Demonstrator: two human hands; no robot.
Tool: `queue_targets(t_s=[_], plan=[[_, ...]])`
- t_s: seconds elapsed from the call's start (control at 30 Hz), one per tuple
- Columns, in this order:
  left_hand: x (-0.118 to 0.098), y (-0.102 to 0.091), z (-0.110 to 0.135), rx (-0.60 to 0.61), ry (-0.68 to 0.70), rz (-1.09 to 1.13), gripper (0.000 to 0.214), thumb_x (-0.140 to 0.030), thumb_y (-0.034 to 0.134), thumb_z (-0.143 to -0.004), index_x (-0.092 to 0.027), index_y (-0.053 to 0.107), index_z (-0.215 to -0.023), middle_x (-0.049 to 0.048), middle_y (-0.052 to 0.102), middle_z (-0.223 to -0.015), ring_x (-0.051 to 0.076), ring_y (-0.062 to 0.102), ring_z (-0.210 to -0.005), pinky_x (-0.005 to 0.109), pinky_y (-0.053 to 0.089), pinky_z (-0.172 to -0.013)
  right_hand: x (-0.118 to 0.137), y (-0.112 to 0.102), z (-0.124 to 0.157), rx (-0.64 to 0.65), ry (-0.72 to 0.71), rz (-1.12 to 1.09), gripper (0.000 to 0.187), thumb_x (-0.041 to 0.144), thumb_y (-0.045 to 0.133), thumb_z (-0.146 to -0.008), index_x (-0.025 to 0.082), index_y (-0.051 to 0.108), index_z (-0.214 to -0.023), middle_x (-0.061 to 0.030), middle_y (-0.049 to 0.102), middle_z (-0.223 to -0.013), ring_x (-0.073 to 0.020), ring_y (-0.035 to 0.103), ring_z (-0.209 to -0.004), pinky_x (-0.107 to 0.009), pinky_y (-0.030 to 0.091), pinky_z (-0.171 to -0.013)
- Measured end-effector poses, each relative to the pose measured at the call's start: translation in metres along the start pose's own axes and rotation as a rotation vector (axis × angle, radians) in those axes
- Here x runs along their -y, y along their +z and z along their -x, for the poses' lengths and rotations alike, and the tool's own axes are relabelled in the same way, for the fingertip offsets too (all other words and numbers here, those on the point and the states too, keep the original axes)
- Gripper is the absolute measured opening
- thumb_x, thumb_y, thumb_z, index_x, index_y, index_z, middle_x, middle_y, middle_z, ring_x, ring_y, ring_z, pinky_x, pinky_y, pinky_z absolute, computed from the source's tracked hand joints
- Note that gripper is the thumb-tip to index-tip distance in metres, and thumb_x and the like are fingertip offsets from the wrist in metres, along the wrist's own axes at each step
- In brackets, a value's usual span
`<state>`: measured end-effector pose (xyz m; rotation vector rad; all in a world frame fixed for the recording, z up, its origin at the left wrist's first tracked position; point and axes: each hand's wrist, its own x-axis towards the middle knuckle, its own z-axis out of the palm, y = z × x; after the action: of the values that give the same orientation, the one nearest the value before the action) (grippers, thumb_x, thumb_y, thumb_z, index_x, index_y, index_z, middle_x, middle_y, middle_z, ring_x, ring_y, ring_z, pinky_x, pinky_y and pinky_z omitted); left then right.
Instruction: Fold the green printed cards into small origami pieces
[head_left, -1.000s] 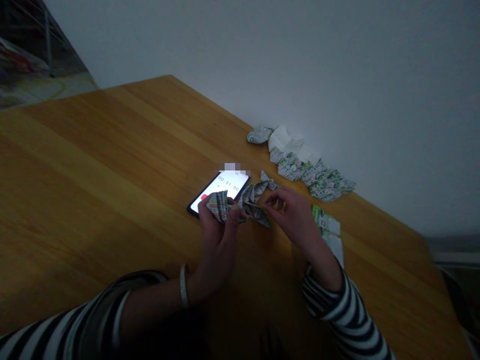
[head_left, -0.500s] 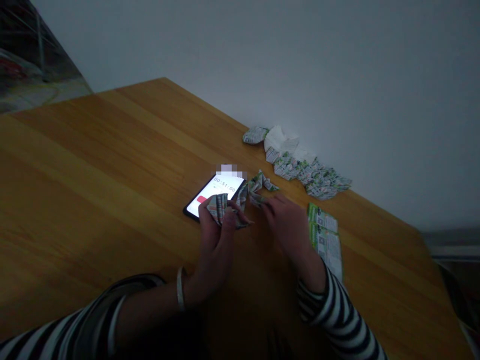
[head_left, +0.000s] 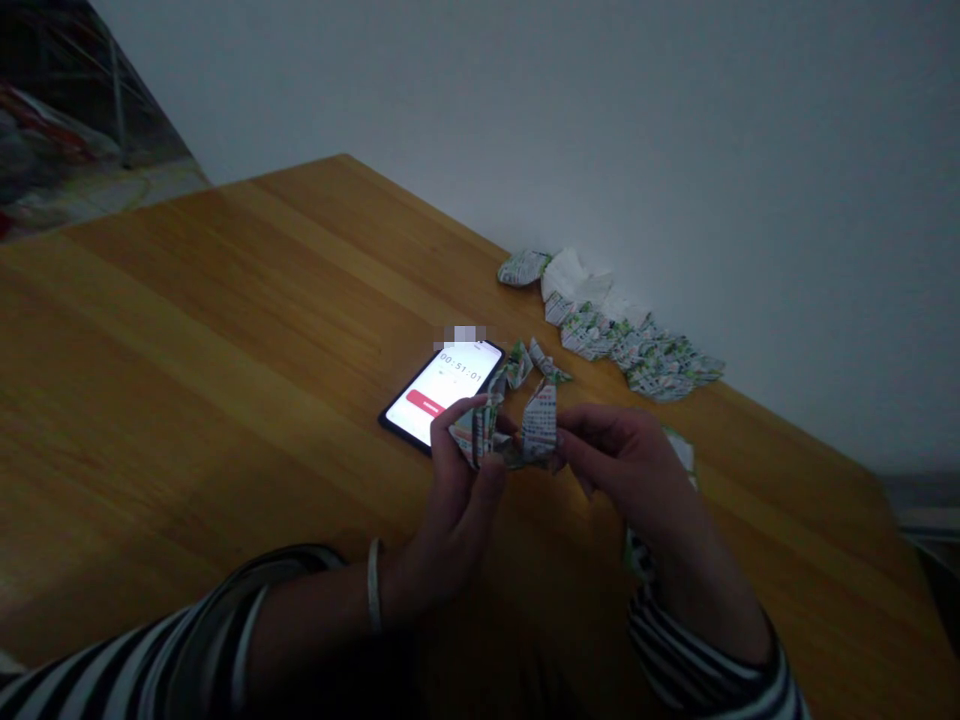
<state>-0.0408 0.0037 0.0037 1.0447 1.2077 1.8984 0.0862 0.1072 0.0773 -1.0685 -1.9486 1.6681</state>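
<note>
"Starting nearest, what shows?"

"Your striped sleeves [head_left: 172, 640] and, on your left wrist, a pale bracelet [head_left: 374, 585]. Your left hand [head_left: 459, 520] grips a folded printed paper [head_left: 471, 432] between thumb and fingers."

"And the other?"

"Your right hand [head_left: 641, 465] pinches the edge of an upright paper piece [head_left: 540, 420] just beside it, over the worktop [head_left: 225, 350]; you cannot tell whether the two are joined."

"Behind your right wrist?"

"Some flat printed paper [head_left: 682, 455], mostly hidden by your arm."

"Farther out?"

"Just beyond your left hand lies a lit phone [head_left: 442, 380] reading 00:51:01, with small folded pieces [head_left: 517, 365] off its right side."

"And at the far edge?"

"A cluster of folded pieces [head_left: 656, 360], some white, lies along the wall [head_left: 600, 120]."
</note>
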Motion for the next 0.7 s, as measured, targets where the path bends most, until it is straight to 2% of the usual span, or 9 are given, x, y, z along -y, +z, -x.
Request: queue_targets(t_s=[0.2, 0.33, 0.5, 0.7], plan=[[-0.0026, 0.0000, 0.0009, 0.041, 0.011, -0.068, 0.035, -0.030, 0.043, -0.099, -0.026, 0.034, -0.132, 0.0073, 0.055, -0.109, 0.019, 0.056, -0.097, 0.033, 0.048, -0.087, -0.0010, -0.0011, 0.0013, 0.010, -0.066, 0.094, 0.014, 0.024, 0.065, -0.084, 0.017, 0.075, -0.092, -0.0007, 0.067, -0.068, -0.0099, 0.057, -0.055, -0.018, 0.042, -0.046], [-0.0011, -0.0010, 0.0026, 0.069, 0.003, -0.114, 0.039, -0.030, 0.042, -0.099, -0.025, 0.029, -0.136, 0.0089, 0.054, -0.119, 0.019, 0.054, -0.104, 0.034, 0.044, -0.093, 0.0002, -0.0005, 0.0006, -0.017, -0.103, 0.148, 0.013, 0.020, 0.065, -0.084, 0.018, 0.076, -0.090, -0.0006, 0.067, -0.069, -0.0123, 0.061, -0.063, -0.021, 0.047, -0.054], [0.0018, -0.0032, 0.0049, 0.085, -0.048, -0.187, 0.044, -0.033, 0.043, -0.099, -0.022, 0.026, -0.139, 0.0121, 0.047, -0.128, 0.022, 0.051, -0.110, 0.038, 0.041, -0.097, 0.0010, -0.0001, -0.0005, -0.021, -0.095, 0.193, 0.014, 0.016, 0.064, -0.083, 0.018, 0.076, -0.090, 0.0011, 0.064, -0.063, -0.0107, 0.057, -0.056, -0.020, 0.044, -0.050], [0.0002, -0.0027, 0.0031, 0.076, -0.027, -0.220, 0.044, -0.034, 0.043, -0.098, -0.022, 0.027, -0.138, 0.0120, 0.046, -0.129, 0.023, 0.050, -0.110, 0.038, 0.041, -0.096, -0.0010, 0.0023, -0.0001, -0.016, -0.113, 0.213, 0.012, 0.018, 0.064, -0.083, 0.018, 0.075, -0.089, 0.0017, 0.063, -0.064, -0.0099, 0.055, -0.054, -0.020, 0.042, -0.049]])
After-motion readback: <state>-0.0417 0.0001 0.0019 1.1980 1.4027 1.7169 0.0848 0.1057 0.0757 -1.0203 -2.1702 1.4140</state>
